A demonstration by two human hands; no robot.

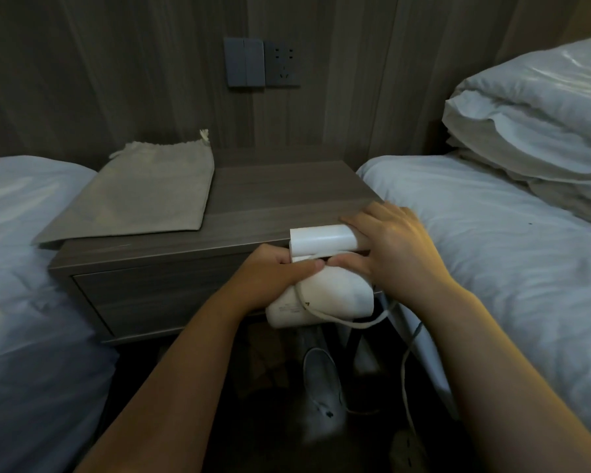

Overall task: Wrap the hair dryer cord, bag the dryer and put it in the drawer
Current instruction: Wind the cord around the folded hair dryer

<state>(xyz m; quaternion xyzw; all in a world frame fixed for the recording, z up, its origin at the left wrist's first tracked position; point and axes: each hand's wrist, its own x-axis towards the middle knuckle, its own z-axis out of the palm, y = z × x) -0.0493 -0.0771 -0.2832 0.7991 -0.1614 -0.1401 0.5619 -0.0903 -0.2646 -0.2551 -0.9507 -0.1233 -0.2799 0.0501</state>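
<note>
Between two white beds, both hands hold the white hair dryer (321, 288) in front of the closed drawer (157, 298): left hand (270, 274) grips its body, right hand (386, 254) clasps the folded handle. Its cord (355, 322) loops underneath and trails to the floor. A cloth bag (140, 196) lies flat on the tabletop (280, 192), well apart. A slipper (321, 380) lies below.

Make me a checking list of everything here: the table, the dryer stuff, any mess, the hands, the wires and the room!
Surface: wooden nightstand, drawer shut.
Job's things: white hair dryer held in front of the nightstand; cloth bag lying flat on top.
Clutter: nothing seen on the nightstand.
Grippers: left hand and right hand both grip the dryer.
Cables: cord partly looped, rest hanging.
Surroundings: two beds, pillows, wall socket, shoe.
</note>
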